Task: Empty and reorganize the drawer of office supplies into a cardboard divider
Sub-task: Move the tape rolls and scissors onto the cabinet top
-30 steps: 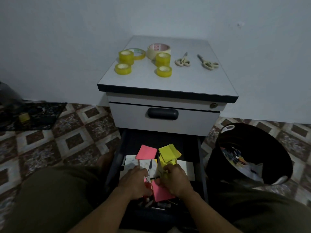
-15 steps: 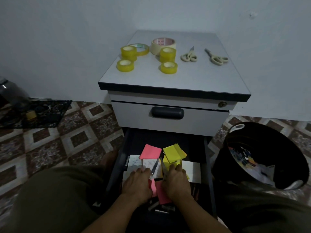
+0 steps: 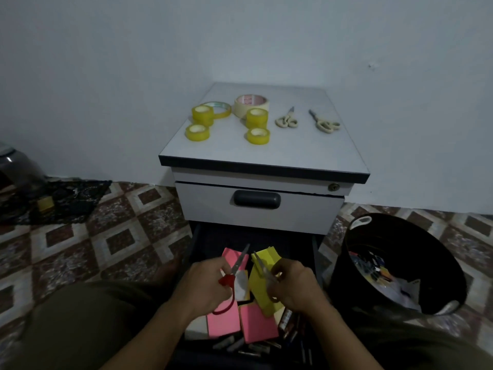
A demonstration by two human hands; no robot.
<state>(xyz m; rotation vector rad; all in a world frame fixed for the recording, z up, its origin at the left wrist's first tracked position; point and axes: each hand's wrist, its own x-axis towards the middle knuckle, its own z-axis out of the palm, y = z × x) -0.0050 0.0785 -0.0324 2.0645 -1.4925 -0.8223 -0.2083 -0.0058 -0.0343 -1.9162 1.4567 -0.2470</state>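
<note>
light: dim, bluish, soft | shadows: drawer (image 3: 256, 236) interior dark | blur: slight, grainy | edges: wide-angle bending at corners

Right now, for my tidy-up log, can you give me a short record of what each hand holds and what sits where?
Left hand: grips red scissors, blades pointing away
Right hand: grips second scissors
Cabinet top: tape rolls, two pale scissors
Drawer: open, with pink pads and yellow pads
Bin: on the floor right of the drawer, scraps inside
</note>
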